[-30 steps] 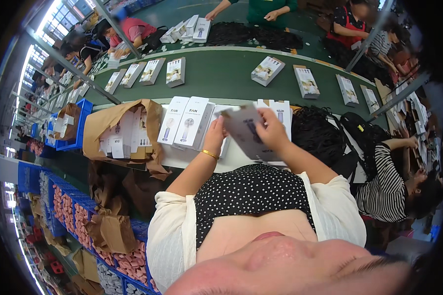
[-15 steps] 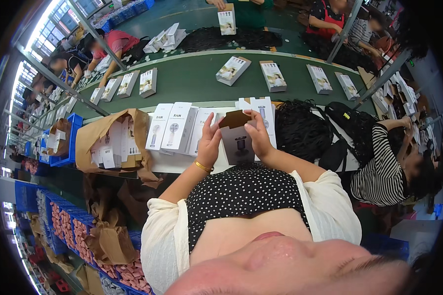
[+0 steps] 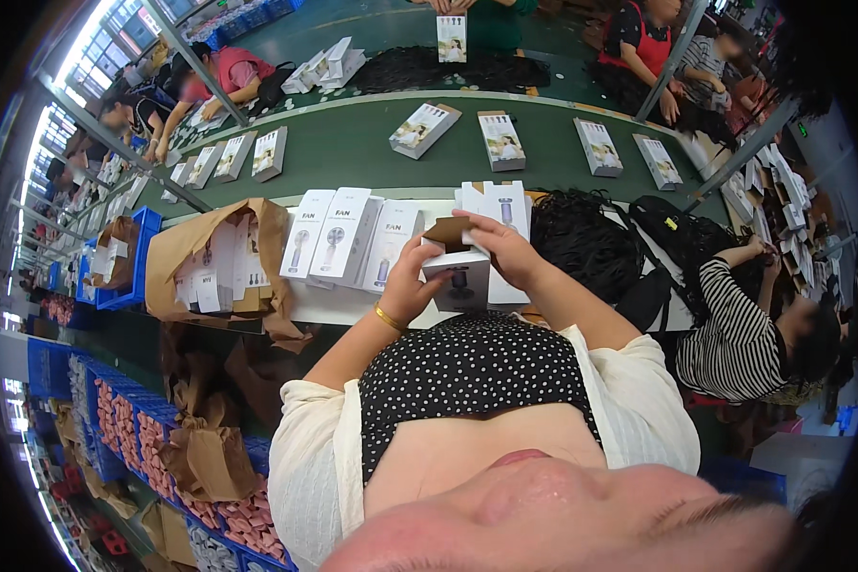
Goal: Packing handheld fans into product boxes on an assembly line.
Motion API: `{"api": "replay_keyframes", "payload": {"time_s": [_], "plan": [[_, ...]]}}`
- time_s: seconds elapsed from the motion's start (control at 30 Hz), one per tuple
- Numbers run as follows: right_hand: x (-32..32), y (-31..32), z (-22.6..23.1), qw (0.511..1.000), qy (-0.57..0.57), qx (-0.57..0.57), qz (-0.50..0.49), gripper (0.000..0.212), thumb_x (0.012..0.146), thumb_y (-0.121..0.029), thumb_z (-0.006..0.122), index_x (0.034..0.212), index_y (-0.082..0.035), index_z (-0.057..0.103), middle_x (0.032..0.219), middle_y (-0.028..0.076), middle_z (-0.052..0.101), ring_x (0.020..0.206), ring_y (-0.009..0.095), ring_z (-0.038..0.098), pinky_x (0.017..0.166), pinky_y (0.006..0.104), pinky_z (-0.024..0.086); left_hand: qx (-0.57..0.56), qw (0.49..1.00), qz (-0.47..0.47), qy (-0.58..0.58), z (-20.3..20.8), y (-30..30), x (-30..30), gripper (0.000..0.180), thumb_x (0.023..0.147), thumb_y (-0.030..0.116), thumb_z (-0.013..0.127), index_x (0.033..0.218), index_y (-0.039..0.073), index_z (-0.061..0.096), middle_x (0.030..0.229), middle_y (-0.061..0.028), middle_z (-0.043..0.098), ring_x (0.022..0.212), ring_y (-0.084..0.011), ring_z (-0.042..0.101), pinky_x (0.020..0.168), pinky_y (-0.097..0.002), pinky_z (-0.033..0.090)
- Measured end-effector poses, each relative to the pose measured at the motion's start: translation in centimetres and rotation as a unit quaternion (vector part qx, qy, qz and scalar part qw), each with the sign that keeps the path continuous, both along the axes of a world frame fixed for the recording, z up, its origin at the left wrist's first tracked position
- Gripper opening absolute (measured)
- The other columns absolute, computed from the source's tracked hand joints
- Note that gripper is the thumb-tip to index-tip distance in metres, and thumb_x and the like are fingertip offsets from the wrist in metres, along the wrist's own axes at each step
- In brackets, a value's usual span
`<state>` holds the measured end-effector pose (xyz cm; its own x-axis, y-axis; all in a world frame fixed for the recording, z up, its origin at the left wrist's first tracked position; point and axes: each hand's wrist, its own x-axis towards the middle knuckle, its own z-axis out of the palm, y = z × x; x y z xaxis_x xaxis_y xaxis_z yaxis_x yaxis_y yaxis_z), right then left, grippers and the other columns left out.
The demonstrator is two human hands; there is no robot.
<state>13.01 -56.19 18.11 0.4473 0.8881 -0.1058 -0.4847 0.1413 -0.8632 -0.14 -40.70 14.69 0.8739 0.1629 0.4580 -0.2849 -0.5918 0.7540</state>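
Upright in front of my chest stands a small carton [image 3: 463, 294] with a picture of a handheld fan on its front and a brown flap raised at its open top. My left hand [image 3: 414, 283] grips its left side, thumb across the front near the upper edge. At the upper right corner, the fingers of my right hand [image 3: 501, 250] are bent over the flap, holding that side. What lies inside the carton is hidden. Several white fan cartons [image 3: 345, 238] lean together to the left of my hands, and another carton [image 3: 507, 208] stands just behind my right hand.
A green conveyor belt [image 3: 334, 157] with spaced cartons runs across beyond my bench. A brown paper bag of cartons [image 3: 167, 267] stands at left, beside a blue crate [image 3: 141, 257]. Black straps [image 3: 582, 243] are heaped at right, near a co-worker in stripes [image 3: 734, 324].
My left hand has moved in to clasp the carton's side, and my right fingers have come over its top. The raised flap is now lower. Cartons on the belt have shifted left.
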Motion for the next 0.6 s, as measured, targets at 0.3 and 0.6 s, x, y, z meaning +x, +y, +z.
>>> {"api": "replay_keyframes", "payload": {"time_s": [0.3,0.6], "plan": [[0.2,-0.6,2.6,0.959,-0.193,-0.154,0.139,0.033,0.074,-0.006,0.064,0.106,-0.006,0.063,0.110,0.008,0.059,0.094,0.012,0.055,0.081,0.0234,0.044,-0.041,0.999,-0.012,-0.024,0.6,-0.9,-1.8,0.041,0.068,0.008,0.071,0.099,0.007,0.044,0.124,-0.0190,0.043,0.114,-0.0322,0.045,0.093,-0.0364,0.038],[-1.8,1.3,2.4,0.967,-0.207,-0.105,0.102,0.040,0.075,-0.004,0.062,0.115,-0.004,0.057,0.107,0.009,0.060,0.093,0.012,0.057,0.081,0.0226,0.046,-0.005,0.999,0.034,-0.027,2.1,-0.7,-4.1,0.042,0.066,0.010,0.073,0.097,0.007,0.045,0.119,-0.0189,0.046,0.109,-0.0327,0.047,0.090,-0.0367,0.039]]}}
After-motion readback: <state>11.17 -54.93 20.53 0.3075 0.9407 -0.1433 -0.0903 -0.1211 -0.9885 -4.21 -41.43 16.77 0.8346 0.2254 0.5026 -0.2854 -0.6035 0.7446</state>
